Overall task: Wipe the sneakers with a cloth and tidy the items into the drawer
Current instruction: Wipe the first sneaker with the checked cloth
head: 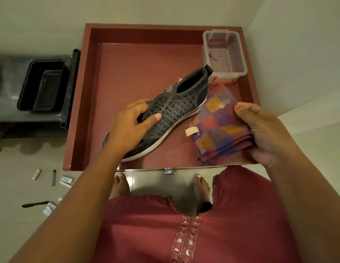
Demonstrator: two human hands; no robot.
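Black sneaker (pixel 173 109) stiff, our left hand (pixel 131 122) grips midfoot | right hand (pixel 264 130) pinches soft folded cloth (pixel 220 130) | both over drawer (pixel 127 59)

1. An open red-brown drawer (pixel 85 103) is seen from above, pulled out over a pale tiled floor (pixel 19 158); a metal handle (pixel 169 170) is fixed at its near edge.
2. A dark sneaker (pixel 176 109) is laid diagonally on the drawer bottom, toe toward the near left, heel toward the far right.
3. A folded checked cloth (pixel 220 128) is placed just beside the sneaker, on its right.
4. A clear plastic box (pixel 225 54) is set in the far right corner.
5. A dark stand (pixel 6 86) is placed left of the drawer, and a black tub (pixel 42 86) is carried on it.
6. Small packets (pixel 66 180), a dark strip (pixel 53 177) and a black utensil (pixel 35 204) are scattered on the floor at the near left.
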